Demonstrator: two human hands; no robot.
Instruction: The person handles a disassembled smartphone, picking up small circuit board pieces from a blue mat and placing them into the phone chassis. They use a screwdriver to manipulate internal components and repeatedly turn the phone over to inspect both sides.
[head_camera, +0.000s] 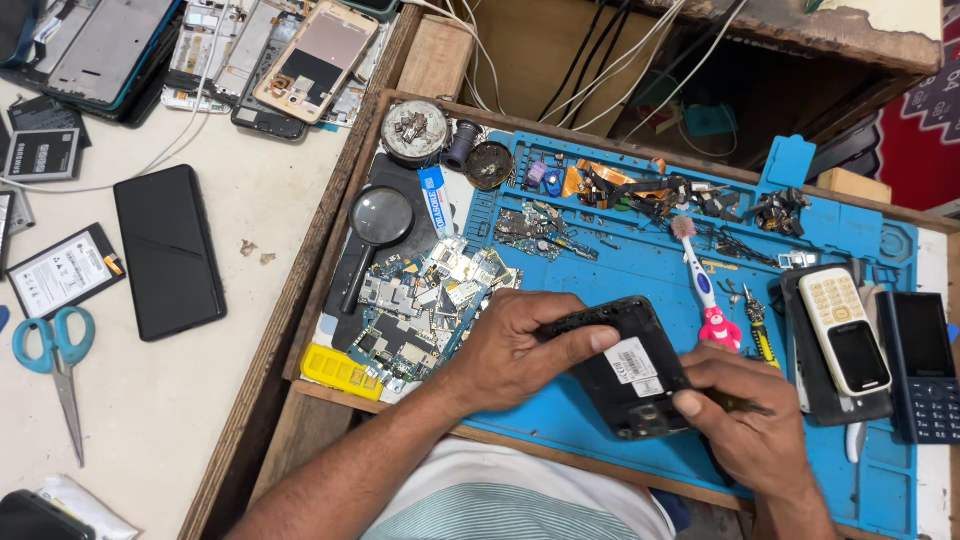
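Gripped in the left hand (510, 355) is an opened black phone (628, 368); a thin tool (735, 403) is pinched by the right hand (745, 425). Reassembly is judged unfinished.

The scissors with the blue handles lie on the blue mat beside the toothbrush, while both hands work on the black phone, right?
Not quite. The head view shows the scissors on the pale table at far left, not on the blue mat. The left hand and right hand do hold the black phone.

Magnifying glass (379, 218), toothbrush (700, 285), scissors (57, 362)
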